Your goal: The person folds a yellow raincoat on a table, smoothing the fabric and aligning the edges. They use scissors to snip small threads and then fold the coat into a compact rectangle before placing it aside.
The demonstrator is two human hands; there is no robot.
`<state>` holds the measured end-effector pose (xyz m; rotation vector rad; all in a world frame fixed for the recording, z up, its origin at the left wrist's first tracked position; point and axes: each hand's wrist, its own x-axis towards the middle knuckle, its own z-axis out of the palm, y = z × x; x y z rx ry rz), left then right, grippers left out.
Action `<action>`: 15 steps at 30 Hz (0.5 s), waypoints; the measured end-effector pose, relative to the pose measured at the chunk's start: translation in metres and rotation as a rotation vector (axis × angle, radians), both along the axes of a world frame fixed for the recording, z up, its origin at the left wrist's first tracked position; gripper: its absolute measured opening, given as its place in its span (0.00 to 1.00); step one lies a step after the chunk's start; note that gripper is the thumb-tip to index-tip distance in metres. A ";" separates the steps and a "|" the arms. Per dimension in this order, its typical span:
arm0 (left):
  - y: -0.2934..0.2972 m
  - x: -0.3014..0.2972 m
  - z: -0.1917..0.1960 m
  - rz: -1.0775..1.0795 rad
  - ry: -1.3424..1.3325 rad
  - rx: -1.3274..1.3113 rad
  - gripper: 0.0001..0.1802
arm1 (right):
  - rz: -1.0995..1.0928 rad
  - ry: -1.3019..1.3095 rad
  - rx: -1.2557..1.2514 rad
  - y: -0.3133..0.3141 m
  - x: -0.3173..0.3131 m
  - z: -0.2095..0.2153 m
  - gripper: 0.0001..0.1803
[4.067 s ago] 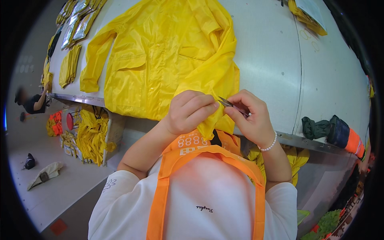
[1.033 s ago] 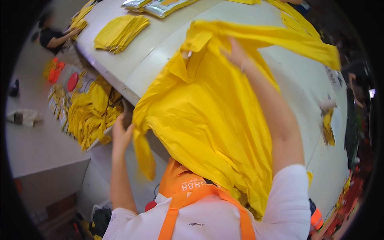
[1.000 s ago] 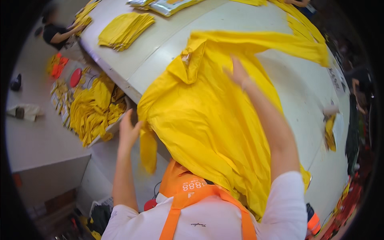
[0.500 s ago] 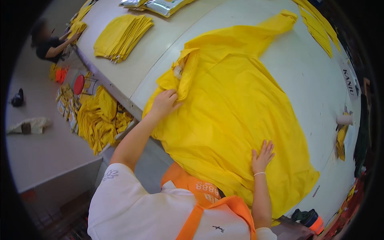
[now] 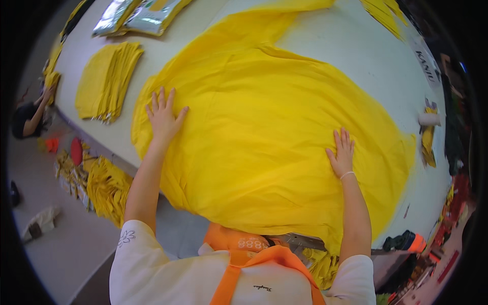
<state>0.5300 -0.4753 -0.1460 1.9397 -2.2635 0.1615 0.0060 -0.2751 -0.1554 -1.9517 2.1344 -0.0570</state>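
A large yellow garment (image 5: 254,127), like a thin jacket or raincoat, lies spread over the pale table (image 5: 366,66). One sleeve stretches off toward the far edge. My left hand (image 5: 165,118) rests flat on the garment's left part, fingers spread. On its right part lies my right hand (image 5: 342,155), also flat with the fingers stretched out and a thin white band round the wrist. Neither hand grips the cloth. The garment's near edge hangs over the table's front, close to my orange apron (image 5: 231,239).
Left of the garment sits a stack of folded yellow pieces (image 5: 107,81), with silvery packages (image 5: 152,15) beyond. A heap of yellow cloth (image 5: 108,185) lies lower left. A co-worker (image 5: 28,119) handles yellow cloth at far left. A pale thread spool (image 5: 429,119) stands at right.
My left hand has let go of the folded collar edge and now lies flat on smoothed cloth. My right hand has moved farther up the garment. The view has shifted.
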 end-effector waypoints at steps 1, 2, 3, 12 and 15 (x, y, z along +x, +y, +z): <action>-0.015 -0.003 -0.017 0.049 -0.062 0.000 0.36 | 0.002 0.000 0.002 -0.007 -0.003 -0.001 0.37; -0.032 -0.008 -0.033 0.087 -0.119 0.002 0.38 | -0.003 0.009 -0.004 -0.012 -0.007 -0.005 0.37; -0.049 -0.015 -0.039 0.077 -0.123 -0.005 0.39 | -0.016 0.021 -0.005 -0.012 -0.012 -0.009 0.37; -0.052 -0.067 -0.019 -0.150 -0.078 -0.045 0.41 | -0.275 0.143 0.022 0.011 0.047 0.026 0.37; 0.024 -0.066 -0.023 -0.225 -0.191 0.122 0.39 | -0.448 0.079 0.126 0.091 0.046 0.028 0.34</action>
